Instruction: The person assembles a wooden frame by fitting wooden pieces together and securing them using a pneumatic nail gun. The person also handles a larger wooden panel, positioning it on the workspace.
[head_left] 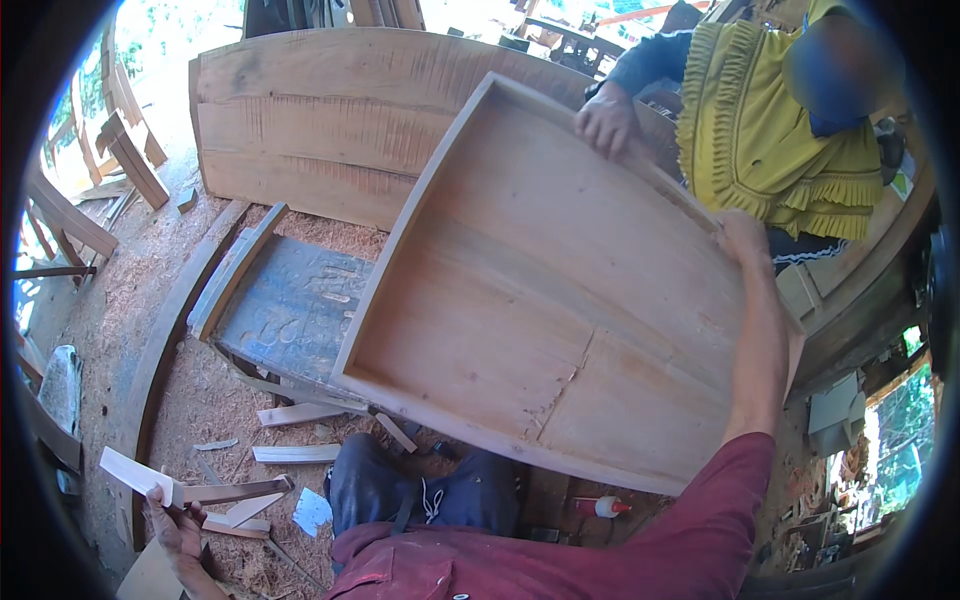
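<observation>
A large shallow wooden box (480, 310), with a flat panel and a raised rim, rests tilted over a dark workbench (290, 300). A crack runs across its panel. My right hand (742, 238) is closed around the far right rim, with my arm stretched over the panel. Down at the lower left, my left hand (176, 532) grips a pale piece of wood (140, 474). A darker wooden strip (235, 490) extends from it to the right; whether the two are joined I cannot tell. A co-worker's hand (606, 120) lies on the box's far rim.
Across from me stands a co-worker in a yellow fringed garment (735, 120). A wide plank panel (300, 125) leans behind the bench. Wood offcuts (297, 454) and shavings litter the floor. A bottle with a red cap (605, 507) lies below the box. A long curved beam (165, 370) lies at left.
</observation>
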